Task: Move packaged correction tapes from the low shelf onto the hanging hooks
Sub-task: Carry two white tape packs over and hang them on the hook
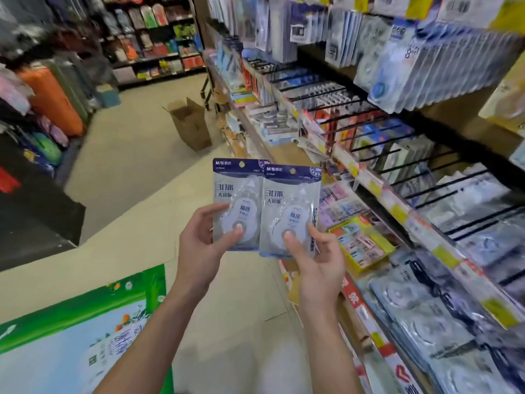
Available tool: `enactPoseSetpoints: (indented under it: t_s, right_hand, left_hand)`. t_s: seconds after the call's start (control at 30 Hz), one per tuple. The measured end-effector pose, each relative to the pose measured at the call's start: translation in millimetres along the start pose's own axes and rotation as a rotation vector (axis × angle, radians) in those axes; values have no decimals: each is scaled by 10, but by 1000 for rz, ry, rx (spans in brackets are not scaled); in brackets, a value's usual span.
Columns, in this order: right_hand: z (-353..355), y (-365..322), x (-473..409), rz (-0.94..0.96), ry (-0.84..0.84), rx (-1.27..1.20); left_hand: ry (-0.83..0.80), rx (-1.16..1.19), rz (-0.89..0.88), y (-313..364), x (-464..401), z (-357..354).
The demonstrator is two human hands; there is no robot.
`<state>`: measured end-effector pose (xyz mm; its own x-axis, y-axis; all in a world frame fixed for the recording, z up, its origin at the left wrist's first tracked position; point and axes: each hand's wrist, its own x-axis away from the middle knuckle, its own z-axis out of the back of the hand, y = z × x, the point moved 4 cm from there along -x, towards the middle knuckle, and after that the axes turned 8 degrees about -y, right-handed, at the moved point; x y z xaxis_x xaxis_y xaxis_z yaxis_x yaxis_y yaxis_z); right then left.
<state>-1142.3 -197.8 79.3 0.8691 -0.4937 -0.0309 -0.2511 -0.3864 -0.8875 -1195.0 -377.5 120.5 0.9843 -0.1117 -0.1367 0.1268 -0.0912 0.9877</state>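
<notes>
Two packaged correction tapes are held up side by side in front of me, each with a dark blue header and a clear blister. My left hand grips the left pack, thumb on its front. My right hand grips the right pack, which overlaps the left one's edge and seems to have more packs stacked behind it. Black hanging hooks stick out of the shelving to the right, some bare, some loaded. More packaged tapes lie on the low shelf at lower right.
The shelving unit with yellow price labels runs along the right side. An open cardboard box stands on the aisle floor ahead. A green and white carton sits at lower left. Luggage lines the left side.
</notes>
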Motion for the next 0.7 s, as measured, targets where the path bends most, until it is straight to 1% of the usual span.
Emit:
enactPoseSetpoints:
  t_s: [0.23, 0.33, 0.43, 0.5, 0.63, 0.7]
  right_hand:
    - [-39, -38, -449, 49, 89, -3]
    - [-81, -41, -682, 72, 147, -2]
    - [-198, -36, -955, 103, 186, 56]
    - [-324, -15, -1154, 115, 254, 94]
    - [-616, 14, -1579, 142, 370, 91]
    - [-742, -43, -1765, 192, 444, 112]
  left_hand:
    - [16, 65, -54, -33, -577, -223]
    - [-54, 95, -56, -37, -907, -308]
    - [-123, 127, -59, -77, -1314, -329]
    - [-181, 132, -64, -108, -1642, -319]
    - [-308, 155, -65, -159, -2381, -306]
    - [-383, 149, -74, -174, -2732, -312]
